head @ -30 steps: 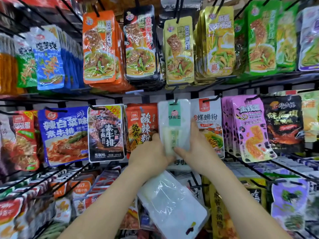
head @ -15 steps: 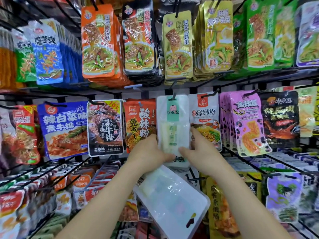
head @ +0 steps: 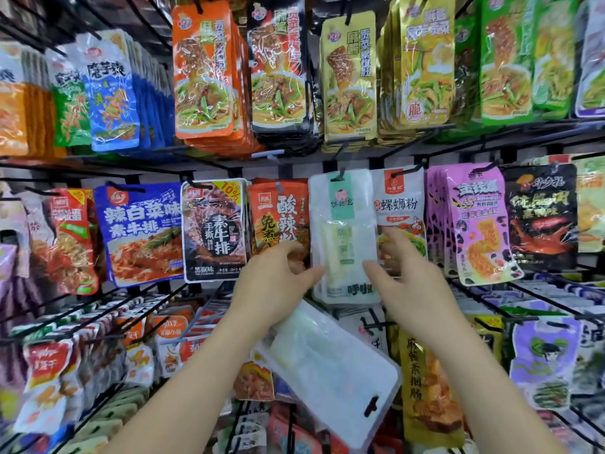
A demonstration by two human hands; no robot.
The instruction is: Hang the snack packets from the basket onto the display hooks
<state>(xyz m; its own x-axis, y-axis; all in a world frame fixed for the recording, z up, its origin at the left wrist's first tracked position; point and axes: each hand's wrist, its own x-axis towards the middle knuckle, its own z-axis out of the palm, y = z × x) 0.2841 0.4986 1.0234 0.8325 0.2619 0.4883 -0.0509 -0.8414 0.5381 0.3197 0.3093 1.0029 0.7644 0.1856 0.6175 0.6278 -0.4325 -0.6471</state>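
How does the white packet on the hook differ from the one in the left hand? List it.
The hanging packet hangs upright on a hook; the held packet is gripped in the left hand.
The hanging packet's hole is on top; the held packet is tilted, hole at lower right.
The hanging packet shows a green label; the held packet shows a plain side.
Both are white.
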